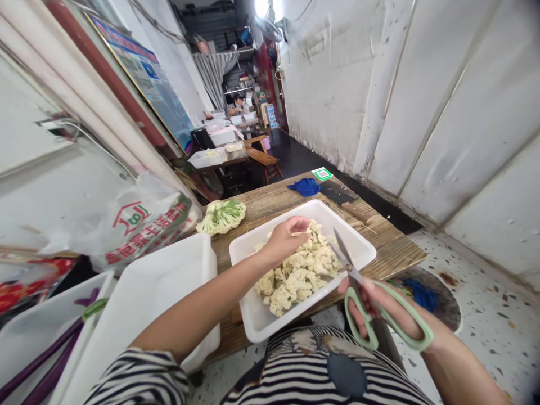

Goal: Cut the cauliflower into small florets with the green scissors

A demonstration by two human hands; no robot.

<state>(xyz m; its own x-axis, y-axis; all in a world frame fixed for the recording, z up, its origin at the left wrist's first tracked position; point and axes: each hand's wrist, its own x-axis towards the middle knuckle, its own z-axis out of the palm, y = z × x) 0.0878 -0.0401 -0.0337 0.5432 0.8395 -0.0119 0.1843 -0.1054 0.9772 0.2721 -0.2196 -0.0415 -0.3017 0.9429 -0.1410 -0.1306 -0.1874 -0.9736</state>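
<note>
a pale, worn wall runs along the right, above a dark floor. the wooden table presents a grained plank surface. the white tray stands at its near edge, probably for easy reach; its walls contain the cauliflower florets. the right hand grips green-handled scissors, blades parted over the tray, presumably so cuttings drop inside. the left hand curls above the florets; whether it grasps one cannot be determined.

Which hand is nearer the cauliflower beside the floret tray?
Left. The left hand is over the tray, right of the cauliflower; the right hand, holding scissors, is farther right.
</note>
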